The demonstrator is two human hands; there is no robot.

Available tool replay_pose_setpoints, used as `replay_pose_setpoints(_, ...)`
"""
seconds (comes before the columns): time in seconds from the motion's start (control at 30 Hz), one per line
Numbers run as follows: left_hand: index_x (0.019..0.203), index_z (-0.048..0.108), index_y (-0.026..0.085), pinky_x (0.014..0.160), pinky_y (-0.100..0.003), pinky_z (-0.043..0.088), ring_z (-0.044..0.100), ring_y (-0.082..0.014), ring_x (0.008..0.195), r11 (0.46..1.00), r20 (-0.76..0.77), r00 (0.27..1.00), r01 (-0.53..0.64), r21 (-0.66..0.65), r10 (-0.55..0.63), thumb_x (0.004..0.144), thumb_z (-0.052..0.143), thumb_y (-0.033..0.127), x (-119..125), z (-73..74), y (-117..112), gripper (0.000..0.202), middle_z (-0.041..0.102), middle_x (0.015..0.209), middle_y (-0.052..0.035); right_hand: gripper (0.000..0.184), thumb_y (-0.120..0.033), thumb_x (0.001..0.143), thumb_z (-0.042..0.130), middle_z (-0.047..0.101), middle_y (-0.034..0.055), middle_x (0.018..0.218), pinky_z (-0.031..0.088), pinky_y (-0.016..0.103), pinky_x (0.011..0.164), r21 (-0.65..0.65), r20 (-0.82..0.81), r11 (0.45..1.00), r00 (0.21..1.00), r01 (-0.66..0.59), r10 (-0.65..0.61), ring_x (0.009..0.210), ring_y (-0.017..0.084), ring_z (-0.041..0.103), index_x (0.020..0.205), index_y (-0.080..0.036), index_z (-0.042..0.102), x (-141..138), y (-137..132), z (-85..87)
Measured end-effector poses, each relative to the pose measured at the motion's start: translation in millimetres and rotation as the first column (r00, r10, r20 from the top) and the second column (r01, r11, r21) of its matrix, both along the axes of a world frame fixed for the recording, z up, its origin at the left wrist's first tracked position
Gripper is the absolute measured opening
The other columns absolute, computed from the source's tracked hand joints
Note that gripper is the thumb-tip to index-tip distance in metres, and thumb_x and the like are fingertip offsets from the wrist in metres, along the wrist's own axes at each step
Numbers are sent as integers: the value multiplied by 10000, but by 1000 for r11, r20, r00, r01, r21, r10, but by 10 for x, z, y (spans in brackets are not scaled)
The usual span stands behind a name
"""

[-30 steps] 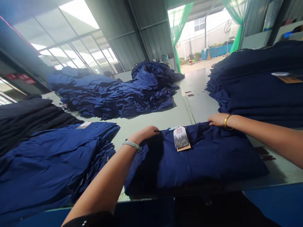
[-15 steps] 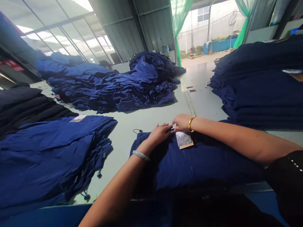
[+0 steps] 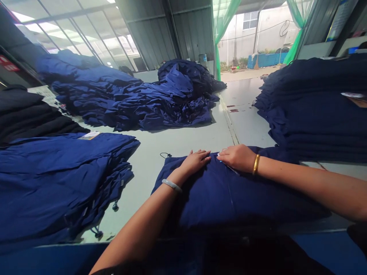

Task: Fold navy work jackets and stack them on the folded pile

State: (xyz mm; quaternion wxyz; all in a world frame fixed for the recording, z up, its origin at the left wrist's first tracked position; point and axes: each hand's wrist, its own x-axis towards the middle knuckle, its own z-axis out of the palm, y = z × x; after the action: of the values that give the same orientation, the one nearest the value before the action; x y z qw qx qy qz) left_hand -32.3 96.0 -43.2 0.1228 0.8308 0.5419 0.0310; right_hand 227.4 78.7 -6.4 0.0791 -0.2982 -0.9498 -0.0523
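A folded navy garment [image 3: 206, 202] lies before me at the table's front edge, a drawcord loop [image 3: 165, 155] sticking out at its far left corner. My left hand [image 3: 196, 162] rests on its far edge, palm down with the fingers stretched out. Just to the right, fingers pressed together, my right hand [image 3: 238, 157] is closed low over the garment. A thin edge of the hang tag [image 3: 233, 170] shows beneath it; the rest is covered. Small white and blue bits show at its fingertips, too small to name.
Blue garments [image 3: 57, 179] lie stacked at the left with a tag [image 3: 89, 135] on top, black ones [image 3: 31, 116] behind. A loose heap of blue garments [image 3: 143, 103] covers the table [image 3: 183, 139] farther back. A tall navy stack [image 3: 315, 110] stands at the right.
My right hand has moved right and slightly nearer, away from my left fingers. The hang tag, whose printed face showed before, is now mostly hidden under it. The left hand has hardly moved.
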Motion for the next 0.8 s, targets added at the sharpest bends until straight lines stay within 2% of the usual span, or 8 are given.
replay_pose_setpoints(0.17, 1658, 435, 222, 1312, -671, 127, 342, -332, 1618, 1000, -20, 1000, -21, -11, 21, 1118, 391, 467, 41, 99, -50, 595, 445, 1696, -173, 551, -502, 1087, 491, 572, 167, 1597, 430, 475, 1234, -101, -72, 995, 997, -1, -6, 1494, 297, 532, 1504, -176, 645, 176, -88, -140)
replay_pose_setpoints(0.27, 1705, 335, 291, 1301, -693, 86, 242, -345, 1654, 998, -43, 999, -8, 61, 11, 1118, 396, 506, 2, 193, -111, 629, 329, 1752, -183, 660, -571, 1096, 396, 365, 123, 1736, 320, 567, 1300, -174, -115, 982, 989, 68, -89, 1601, 314, 370, 1662, -238, 455, 397, -86, -128)
replay_pose_setpoints(0.33, 1701, 340, 344, 1296, -705, 36, 192, -351, 1666, 997, -87, 996, 27, 76, -21, 1119, 375, 535, -49, 245, -160, 614, 262, 1781, -160, 709, -607, 1081, 393, 283, 97, 1767, 264, 611, 1316, -225, -84, 967, 986, 123, -145, 1622, 328, 318, 1705, -273, 363, 558, -109, -167)
replay_pose_setpoints(0.43, 1696, 347, 375, 1291, -709, -15, 172, -373, 1668, 999, -176, 984, 27, 23, -23, 1104, 365, 596, -104, 250, -224, 632, 240, 1793, -132, 767, -657, 1050, 424, 249, 102, 1774, 186, 665, 1323, -296, 6, 933, 977, 203, -211, 1635, 353, 267, 1710, -275, 346, 698, -191, -296)
replay_pose_setpoints(0.53, 1719, 282, 361, 1278, -734, 15, 167, -396, 1664, 998, -230, 973, -36, -50, 24, 1097, 345, 623, -88, 182, -256, 678, 213, 1795, -156, 813, -695, 1042, 407, 226, 122, 1776, 95, 726, 1309, -344, 46, 908, 970, 239, -238, 1653, 373, 192, 1715, -246, 329, 679, -293, -375)
replay_pose_setpoints(0.67, 1734, 226, 325, 1269, -751, 60, 159, -395, 1664, 998, -260, 964, -63, -4, 60, 1109, 315, 594, -50, 161, -279, 686, 164, 1796, -188, 813, -713, 1071, 288, 278, 133, 1764, 83, 720, 1310, -429, -11, 894, 989, 131, -150, 1652, 351, 217, 1731, -238, 276, 633, -447, -264)
replay_pose_setpoints(0.73, 1732, 233, 327, 1271, -751, 57, 159, -387, 1663, 997, -272, 959, -60, 52, 72, 1111, 313, 580, -108, 211, -324, 675, 163, 1796, -178, 787, -700, 1086, 241, 296, 114, 1763, 138, 683, 1318, -477, -65, 878, 995, 40, -81, 1647, 318, 251, 1740, -261, 239, 714, -530, -182)
replay_pose_setpoints(0.8, 1732, 229, 333, 1272, -753, 51, 144, -382, 1665, 994, -282, 956, -60, 96, 86, 1109, 314, 570, -245, 260, -399, 672, 151, 1798, -157, 763, -689, 1091, 253, 290, 95, 1769, 162, 660, 1321, -471, -105, 882, 992, 16, -74, 1647, 303, 255, 1740, -287, 236, 890, -598, -148)
